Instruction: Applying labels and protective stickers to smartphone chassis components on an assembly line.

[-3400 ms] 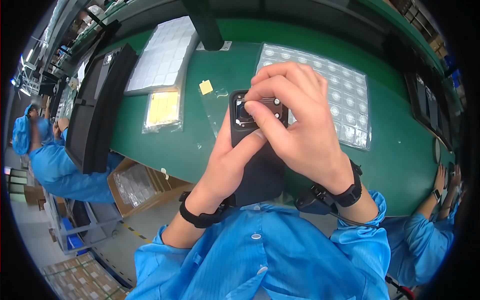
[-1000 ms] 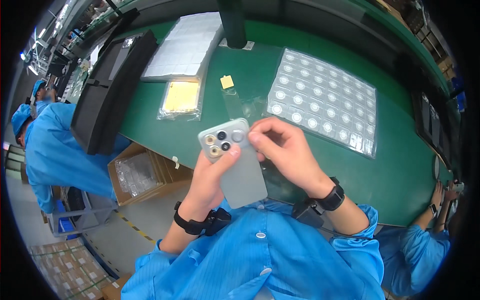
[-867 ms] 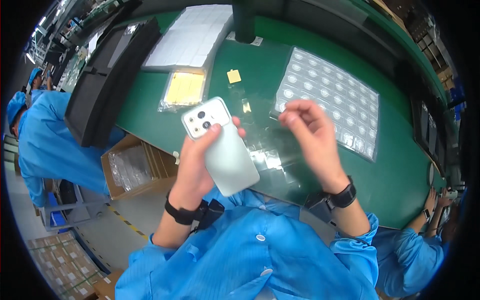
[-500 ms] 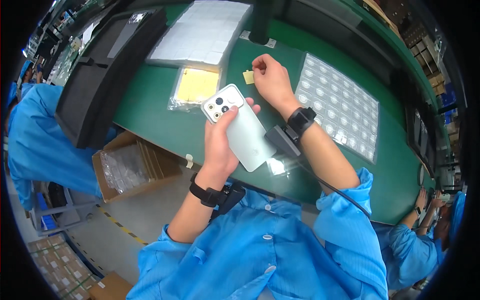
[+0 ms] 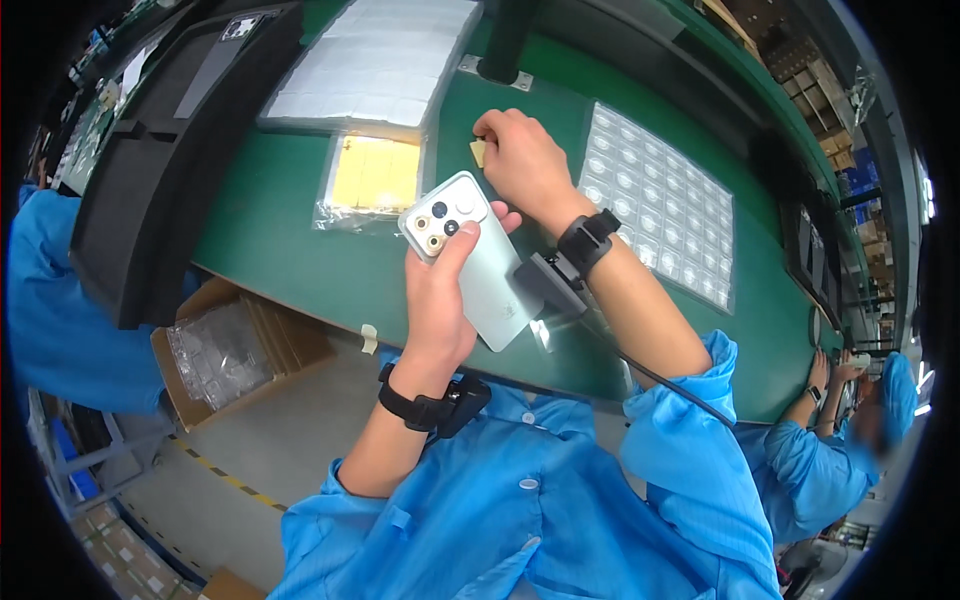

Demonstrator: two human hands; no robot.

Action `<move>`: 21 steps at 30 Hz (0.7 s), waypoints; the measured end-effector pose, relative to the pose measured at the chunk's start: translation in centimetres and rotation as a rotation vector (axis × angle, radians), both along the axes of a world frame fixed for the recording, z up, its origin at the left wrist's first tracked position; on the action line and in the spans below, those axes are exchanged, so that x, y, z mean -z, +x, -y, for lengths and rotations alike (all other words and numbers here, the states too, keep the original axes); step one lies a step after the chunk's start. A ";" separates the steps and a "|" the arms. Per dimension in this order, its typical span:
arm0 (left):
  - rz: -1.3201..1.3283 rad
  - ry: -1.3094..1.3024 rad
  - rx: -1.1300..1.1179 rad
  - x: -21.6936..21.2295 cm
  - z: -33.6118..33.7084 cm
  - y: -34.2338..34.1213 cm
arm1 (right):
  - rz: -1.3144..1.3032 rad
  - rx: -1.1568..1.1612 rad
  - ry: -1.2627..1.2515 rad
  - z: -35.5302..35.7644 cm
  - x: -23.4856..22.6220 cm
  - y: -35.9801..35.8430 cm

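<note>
A pale mint-green smartphone (image 5: 497,305) lies back side up in my left hand (image 5: 440,305), the thumb pressed beside its camera lenses and fingertips wrapped round the far edge. Above it, my right hand (image 5: 530,172) has its fingers closed on a small yellow piece (image 5: 478,154), which juts out below the fingertips; whether it still touches the green table is unclear. Just left of the phone's top lies a clear plastic bag holding yellow pieces (image 5: 376,174). To the right of my right hand is a clear sheet of round pieces in rows (image 5: 660,205).
A wrapped stack of white sheets (image 5: 370,65) and a dark post (image 5: 508,45) stand at the back of the green table (image 5: 280,260). A black tray (image 5: 145,200) and a carton (image 5: 305,350) with clear plastic are at left. People in blue work nearby, one at right (image 5: 820,470).
The whole view has shifted a little. The yellow piece now appears narrower and tilted at my right fingertips. My left hand keeps its hold on the smartphone.
</note>
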State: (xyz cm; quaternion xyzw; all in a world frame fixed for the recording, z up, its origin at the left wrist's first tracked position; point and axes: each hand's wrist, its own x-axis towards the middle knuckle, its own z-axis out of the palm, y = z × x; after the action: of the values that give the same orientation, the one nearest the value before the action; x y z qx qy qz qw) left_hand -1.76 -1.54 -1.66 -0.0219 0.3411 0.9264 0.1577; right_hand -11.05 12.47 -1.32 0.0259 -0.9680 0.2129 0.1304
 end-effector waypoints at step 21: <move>0.026 -0.014 0.000 -0.3 0.4 0.1 | 0.141 -0.035 -0.158 -0.9 -0.1 -0.2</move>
State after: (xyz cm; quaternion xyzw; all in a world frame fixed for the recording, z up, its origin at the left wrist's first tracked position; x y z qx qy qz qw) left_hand -1.65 -1.90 -1.41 -0.0351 0.3457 0.9236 0.1618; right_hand -11.28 13.33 -1.26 0.0173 -0.9544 0.2919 0.0600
